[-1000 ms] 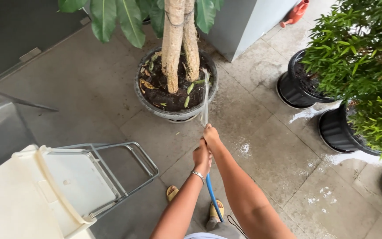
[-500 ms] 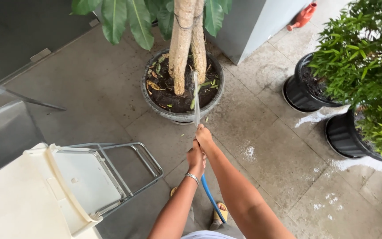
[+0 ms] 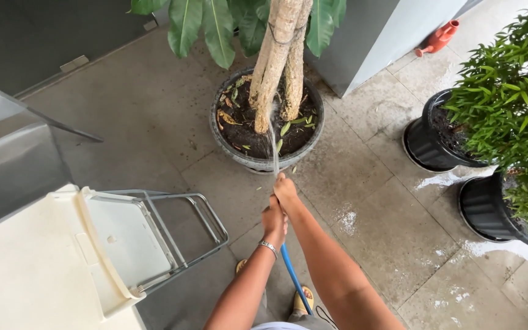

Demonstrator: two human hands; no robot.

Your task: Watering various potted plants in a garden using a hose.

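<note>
The left hand [image 3: 274,221] and the right hand [image 3: 286,189] are both wrapped tight around a thin blue hose [image 3: 293,276], one hand just in front of the other. The smooth hose runs down between the arms toward the feet. A thin stream of water [image 3: 272,143] shoots from the hose end into a big round grey pot [image 3: 264,164] full of dark, crumbly soil. A thick, rough, pale trunk [image 3: 274,58] stands in it, with wide shiny green leaves. Two black round pots [image 3: 426,143] with bushy green plants stand to the right on wet stone tiles. A cream folding chair [image 3: 123,238] sits on the left. Compared with half a second ago, the pot looks closer and the hands reach further forward.
</note>
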